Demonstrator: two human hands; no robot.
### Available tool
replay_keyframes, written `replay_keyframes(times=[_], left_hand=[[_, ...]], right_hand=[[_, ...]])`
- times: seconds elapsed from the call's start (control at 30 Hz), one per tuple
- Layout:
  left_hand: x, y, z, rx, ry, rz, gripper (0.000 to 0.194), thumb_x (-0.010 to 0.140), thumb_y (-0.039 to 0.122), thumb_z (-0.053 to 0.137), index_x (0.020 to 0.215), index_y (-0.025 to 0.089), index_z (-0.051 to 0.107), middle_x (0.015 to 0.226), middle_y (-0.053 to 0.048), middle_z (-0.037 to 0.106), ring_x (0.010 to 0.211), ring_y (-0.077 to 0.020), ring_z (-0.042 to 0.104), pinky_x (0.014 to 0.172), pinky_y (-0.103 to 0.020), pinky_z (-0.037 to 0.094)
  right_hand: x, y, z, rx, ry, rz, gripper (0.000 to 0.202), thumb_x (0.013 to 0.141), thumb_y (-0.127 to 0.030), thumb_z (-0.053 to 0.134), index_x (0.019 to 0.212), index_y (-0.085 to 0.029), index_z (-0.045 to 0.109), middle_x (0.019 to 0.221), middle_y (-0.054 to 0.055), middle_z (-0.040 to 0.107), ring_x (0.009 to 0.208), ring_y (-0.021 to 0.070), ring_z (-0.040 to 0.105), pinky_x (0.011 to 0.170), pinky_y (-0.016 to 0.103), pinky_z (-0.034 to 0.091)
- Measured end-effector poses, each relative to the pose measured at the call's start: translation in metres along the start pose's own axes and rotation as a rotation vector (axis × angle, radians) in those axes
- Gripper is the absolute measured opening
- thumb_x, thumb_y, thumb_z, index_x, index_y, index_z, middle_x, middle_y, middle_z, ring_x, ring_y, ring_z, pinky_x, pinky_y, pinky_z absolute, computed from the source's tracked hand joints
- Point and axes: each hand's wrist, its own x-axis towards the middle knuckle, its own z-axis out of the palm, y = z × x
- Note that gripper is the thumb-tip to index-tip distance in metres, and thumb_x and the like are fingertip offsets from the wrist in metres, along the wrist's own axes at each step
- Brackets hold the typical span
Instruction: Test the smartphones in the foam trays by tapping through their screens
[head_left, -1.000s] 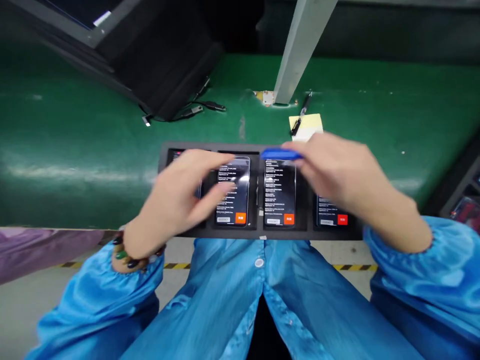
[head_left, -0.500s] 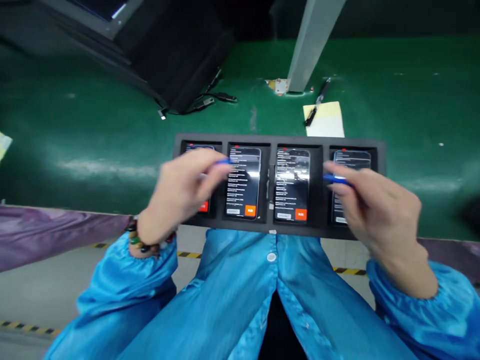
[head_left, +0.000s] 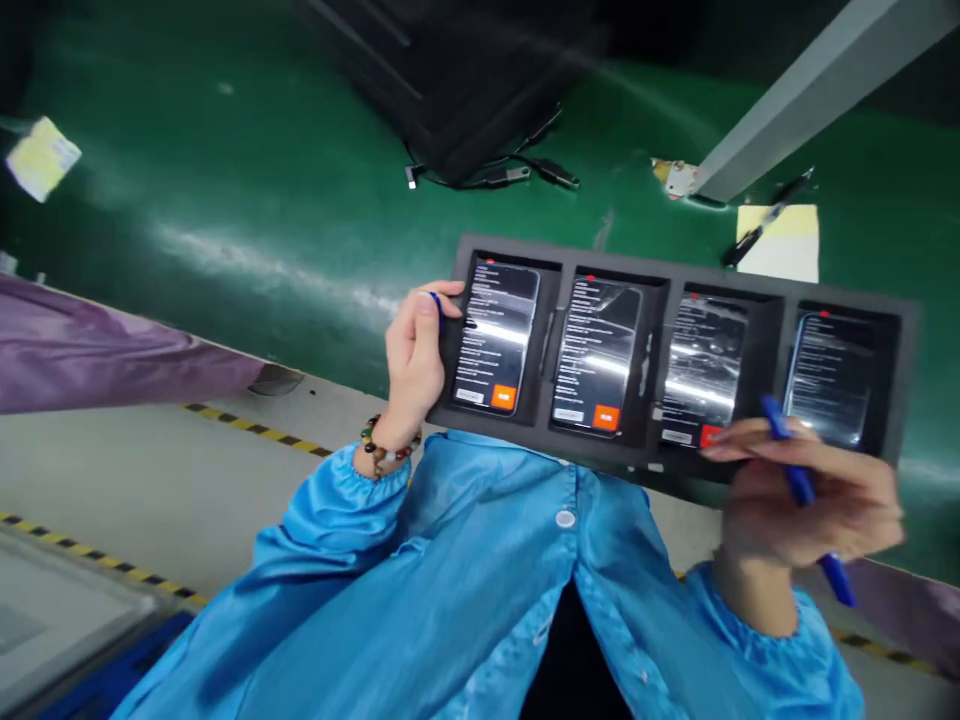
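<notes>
Left hand [head_left: 412,350] clamped on tray [head_left: 772,283] left end. Right hand [head_left: 806,495] closed around pen [head_left: 799,484], touching tray near edge.

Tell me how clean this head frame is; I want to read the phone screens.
Head view: tilted frame; white glare bands cross the four lit phones in the dark foam tray; the right hand with its blue pen is motion-blurred; the left hand is sharper; screen text is illegible.

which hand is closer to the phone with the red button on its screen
The right hand. Its fingertips lie across the tray's near edge right at the red-button phone, holding a blue pen. The left hand grips the tray at its far left end, two phones away.
</notes>
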Motion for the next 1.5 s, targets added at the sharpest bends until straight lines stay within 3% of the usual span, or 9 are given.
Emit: replay_keyframes(times=[0.03,0.1,0.17,0.23,0.5,0.7,1.03,1.2,1.5], left_hand=[[-0.003,0.003,0.004,0.001,0.006,0.007,0.052,0.114,0.064,0.047,0.089,0.025,0.07,0.125,-0.009,0.08,0.12,-0.0237,0.071,0.11,-0.045,0.052],[-0.009,0.005,0.009,0.005,0.009,0.014,0.05,0.116,0.062,0.046,0.091,0.026,0.071,0.125,-0.008,0.079,0.121,-0.0237,0.071,0.111,-0.046,0.051],[-0.014,0.006,0.011,-0.002,0.006,0.024,0.048,0.117,0.058,0.045,0.093,0.026,0.071,0.126,-0.008,0.079,0.123,-0.0234,0.07,0.112,-0.047,0.05],[-0.016,0.006,0.011,-0.026,0.01,0.038,0.045,0.118,0.054,0.043,0.095,0.026,0.07,0.125,-0.007,0.078,0.122,-0.0228,0.069,0.113,-0.048,0.05],[-0.016,0.009,0.002,0.007,-0.047,0.108,0.041,0.12,0.047,0.038,0.099,0.027,0.066,0.124,-0.006,0.076,0.126,-0.024,0.068,0.112,-0.052,0.051],[-0.017,0.011,-0.002,0.023,-0.101,0.091,0.041,0.121,0.046,0.037,0.101,0.026,0.066,0.13,-0.006,0.075,0.131,-0.025,0.067,0.117,-0.055,0.051],[-0.018,0.014,-0.006,0.037,-0.125,0.025,0.05,0.119,0.058,0.035,0.1,0.026,0.069,0.134,-0.003,0.074,0.134,-0.0268,0.067,0.122,-0.059,0.05],[-0.018,0.015,-0.006,0.028,-0.135,0.025,0.048,0.12,0.055,0.035,0.101,0.026,0.068,0.135,-0.004,0.074,0.134,-0.0266,0.066,0.122,-0.059,0.05],[-0.019,0.017,-0.007,0.035,-0.13,0.01,0.047,0.12,0.054,0.036,0.101,0.026,0.068,0.136,-0.003,0.073,0.134,-0.026,0.066,0.122,-0.057,0.049]], right_hand=[[-0.003,-0.015,0.012,0.179,-0.009,-0.048,0.041,0.102,-0.073,0.048,0.1,-0.035,0.063,0.069,0.003,0.067,0.056,0.0276,0.07,0.056,0.048,0.058],[-0.016,-0.042,0.04,0.343,-0.251,-0.033,0.013,0.105,-0.041,0.064,0.115,-0.033,0.067,0.083,0.001,0.078,0.06,0.0217,0.074,0.049,0.035,0.056],[-0.031,-0.061,0.066,0.347,-0.472,-0.011,0.008,0.102,-0.025,0.071,0.108,-0.028,0.067,0.081,-0.002,0.078,0.057,0.0162,0.073,0.048,0.028,0.056],[-0.043,-0.07,0.085,0.312,-0.556,0.032,0.017,0.099,-0.02,0.076,0.102,-0.027,0.061,0.07,-0.008,0.072,0.049,0.0121,0.066,0.048,0.024,0.054],[-0.046,-0.077,0.098,0.006,-0.431,-0.075,0.047,0.1,-0.026,0.077,0.068,-0.025,0.043,0.054,-0.008,0.058,0.041,0.0084,0.052,0.043,0.026,0.043],[-0.048,-0.083,0.104,-0.053,-0.464,-0.131,0.045,0.1,-0.018,0.072,0.069,-0.023,0.04,0.055,-0.009,0.057,0.042,0.0067,0.049,0.046,0.026,0.039],[-0.04,-0.086,0.105,-0.153,-0.465,-0.239,0.045,0.091,-0.012,0.075,0.068,-0.024,0.038,0.056,-0.01,0.04,0.042,0.0055,0.034,0.041,0.025,0.033],[-0.04,-0.087,0.1,-0.161,-0.517,-0.202,0.046,0.093,-0.015,0.074,0.067,-0.024,0.037,0.057,-0.009,0.04,0.044,0.0062,0.033,0.043,0.025,0.035],[-0.048,-0.078,0.099,-0.137,-0.472,-0.093,0.048,0.097,-0.029,0.075,0.068,-0.025,0.036,0.056,-0.008,0.039,0.044,0.0077,0.033,0.045,0.028,0.033]])
